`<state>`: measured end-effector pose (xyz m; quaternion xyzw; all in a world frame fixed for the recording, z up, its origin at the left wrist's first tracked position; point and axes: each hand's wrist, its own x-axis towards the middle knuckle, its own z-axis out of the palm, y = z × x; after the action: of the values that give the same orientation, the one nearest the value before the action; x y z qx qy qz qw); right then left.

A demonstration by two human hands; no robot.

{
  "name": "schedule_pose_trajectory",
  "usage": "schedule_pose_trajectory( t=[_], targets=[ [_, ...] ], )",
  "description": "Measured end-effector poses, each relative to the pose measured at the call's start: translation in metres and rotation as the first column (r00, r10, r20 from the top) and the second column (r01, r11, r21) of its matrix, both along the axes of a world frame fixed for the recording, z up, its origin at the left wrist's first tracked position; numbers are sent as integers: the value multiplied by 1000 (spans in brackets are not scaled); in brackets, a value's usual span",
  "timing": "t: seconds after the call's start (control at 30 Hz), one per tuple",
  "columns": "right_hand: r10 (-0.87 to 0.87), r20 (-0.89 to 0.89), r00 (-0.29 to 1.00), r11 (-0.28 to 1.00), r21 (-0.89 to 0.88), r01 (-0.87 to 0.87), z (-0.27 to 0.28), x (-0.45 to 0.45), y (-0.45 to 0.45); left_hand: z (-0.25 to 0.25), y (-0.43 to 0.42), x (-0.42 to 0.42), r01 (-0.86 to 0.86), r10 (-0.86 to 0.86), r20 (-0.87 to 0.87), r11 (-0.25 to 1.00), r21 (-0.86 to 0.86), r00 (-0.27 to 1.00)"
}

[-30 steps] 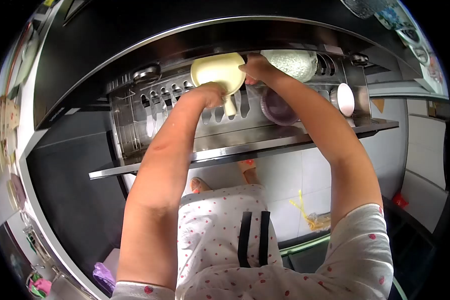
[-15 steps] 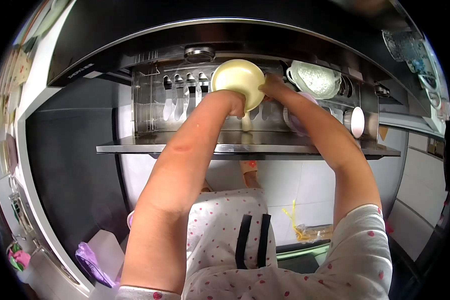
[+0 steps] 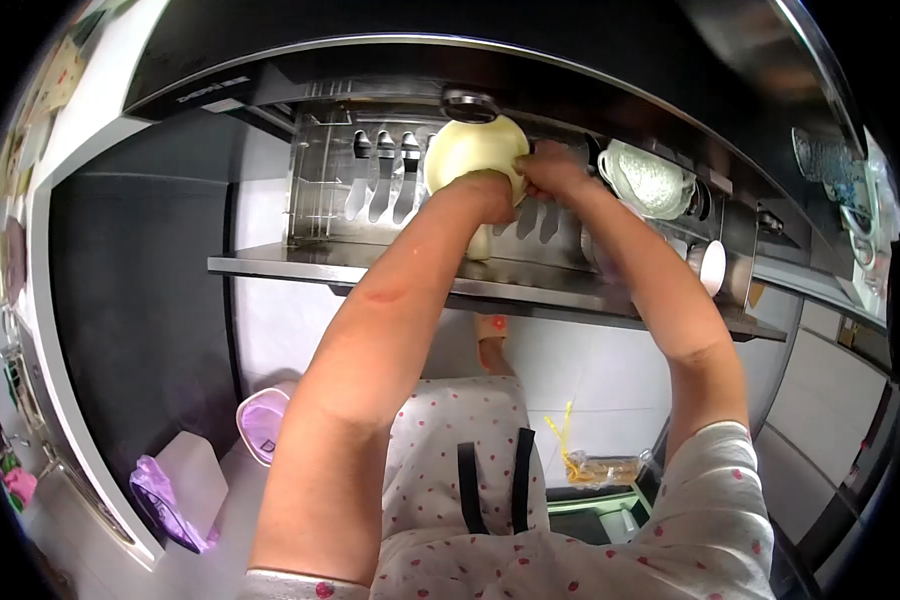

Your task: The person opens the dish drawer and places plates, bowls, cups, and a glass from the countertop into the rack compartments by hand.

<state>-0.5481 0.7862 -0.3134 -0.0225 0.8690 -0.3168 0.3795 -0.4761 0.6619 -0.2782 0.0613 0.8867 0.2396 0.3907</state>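
A pale yellow saucepan (image 3: 465, 150) sits at the middle of a pulled-out metal drawer rack (image 3: 320, 215), its opening facing up and its short handle pointing toward me. My left hand (image 3: 488, 195) is closed at the pan's near rim, above the handle; the fingertips are partly hidden. At the right side of the rim, my right hand (image 3: 553, 172) pinches the edge with curled fingers. Slotted metal dividers (image 3: 382, 180) show to the left of the pan, and more slots lie below my right hand.
White dishes (image 3: 645, 180) and a small white bowl (image 3: 710, 266) stand in the drawer's right part. The dark counter edge (image 3: 370, 62) overhangs the back. On the floor are a bin with a purple liner (image 3: 263, 425) and a bagged item with yellow ties (image 3: 610, 470).
The view has tilted and shifted. My left hand sits a little farther right along the pan's near rim. Both hands stay at the pan, which remains in the rack.
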Motion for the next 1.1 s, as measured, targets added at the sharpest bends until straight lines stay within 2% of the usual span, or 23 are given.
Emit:
schedule_pose_trajectory(
  t=[0.03,0.1,0.17,0.23,0.3,0.37,0.43,0.53,0.6,0.63,0.7,0.73,0.77,0.83,0.87,1.0,1.03,1.07,1.1],
  targets=[
    [14,0,1000,1000,0,-14,-4,1,-8,3,-4,0,-38,39,-28,999,6,999],
    [-94,85,992,981,-159,107,-7,8,-26,4,-15,4,-91,91,-52,996,12,994],
    [-98,143,985,977,-176,122,3,16,-40,2,-28,6,-313,310,-47,946,-85,950],
    [-68,-19,997,956,-288,60,3,23,-57,12,-41,15,-350,339,-113,931,-100,934],
    [-45,-29,999,958,-284,35,14,28,-75,19,-52,20,-386,364,-176,916,-107,914],
    [-84,128,988,972,-208,110,36,31,-94,26,-61,20,-564,554,-115,821,-86,824],
    [-39,154,987,981,-183,68,38,31,-106,29,-70,23,-601,591,-125,796,-67,797],
    [-57,94,994,988,-138,69,39,31,-123,29,-88,29,-652,640,-164,758,-30,751],
    [69,-88,994,997,-36,-72,41,30,-138,24,-105,37,-665,637,-276,747,-9,720],
    [71,-88,994,997,-35,-75,43,29,-145,20,-114,39,-667,639,-276,745,-9,718],
    [266,-160,951,960,138,-245,49,30,-161,19,-127,42,-779,787,-102,616,114,608],
    [316,-225,922,943,185,-278,56,33,-168,22,-132,44,-786,792,-103,610,100,602],
    [319,-225,921,942,186,-281,57,35,-173,24,-135,45,-788,794,-103,608,101,599],
    [306,-280,910,952,117,-285,57,38,-181,18,-142,49,-870,889,-66,457,185,453],
    [309,-279,909,951,118,-287,57,40,-185,15,-146,50,-881,903,-40,427,203,429],
    [270,-326,906,963,107,-248,54,45,-193,22,-159,54,-904,931,-65,364,223,359],
    [264,-325,908,965,93,-247,49,44,-193,8,-165,56,-904,931,-63,365,223,360],
    [264,-325,908,964,95,-246,43,43,-192,-6,-171,56,-916,962,3,259,305,273],
    [203,-311,928,977,4,-213,38,43,-191,0,-173,57,-914,979,76,147,377,189]
  ],
)
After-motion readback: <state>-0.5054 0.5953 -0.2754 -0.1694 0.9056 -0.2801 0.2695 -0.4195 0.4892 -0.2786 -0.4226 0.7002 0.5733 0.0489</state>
